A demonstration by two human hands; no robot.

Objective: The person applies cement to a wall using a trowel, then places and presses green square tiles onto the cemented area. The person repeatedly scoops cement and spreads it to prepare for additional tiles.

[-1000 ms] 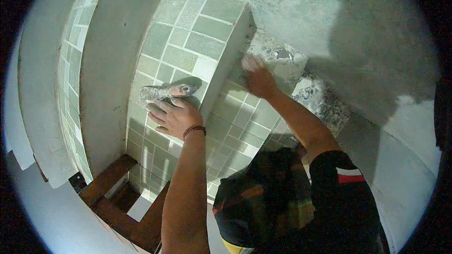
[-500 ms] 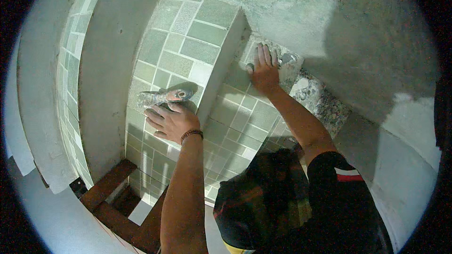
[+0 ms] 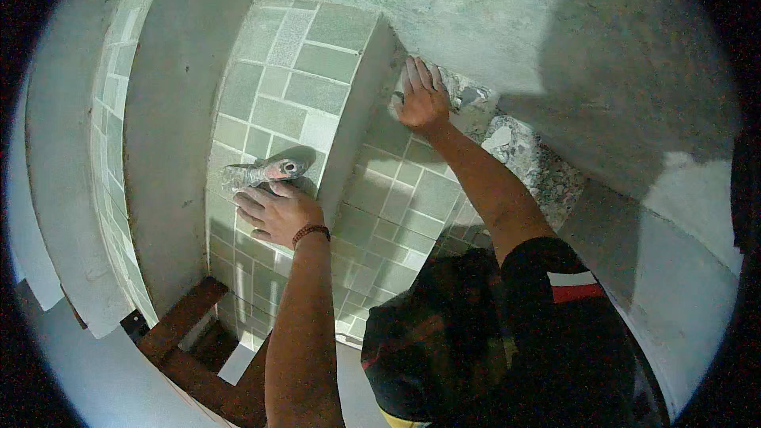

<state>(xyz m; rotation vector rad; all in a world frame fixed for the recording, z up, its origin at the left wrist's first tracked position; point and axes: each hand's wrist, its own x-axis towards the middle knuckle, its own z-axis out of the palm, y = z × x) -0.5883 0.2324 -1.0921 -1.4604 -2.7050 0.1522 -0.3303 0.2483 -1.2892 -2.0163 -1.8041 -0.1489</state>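
Note:
My left hand [image 3: 275, 215] lies flat with fingers spread on the green-tiled step [image 3: 279, 116], against the near side of a scraper-like tool [image 3: 273, 170]. The tool's handle, with a hole in its end, points right. Its left end is smeared with pale grey paste, and my fingers are not wrapped around it. My right hand [image 3: 422, 103] presses flat with outstretched fingers on the far end of the lower tiled tread [image 3: 386, 160], close to the wall. Grey dust coats its fingers. Just right of it sits a lump of grey mortar [image 3: 474, 95].
A rough plastered wall [image 3: 476, 8] runs along the far side. Broken rubble and mortar [image 3: 519, 147] lie right of the tread. Grey step faces [image 3: 186, 111] rise to the left. Brown beams [image 3: 186, 313] stand at lower left. A dark cap [image 3: 428, 333] shows at the bottom.
My right hand has slid a little farther toward the wall, away from the mortar lump. My left hand stays by the tool. The whole view has shifted slightly.

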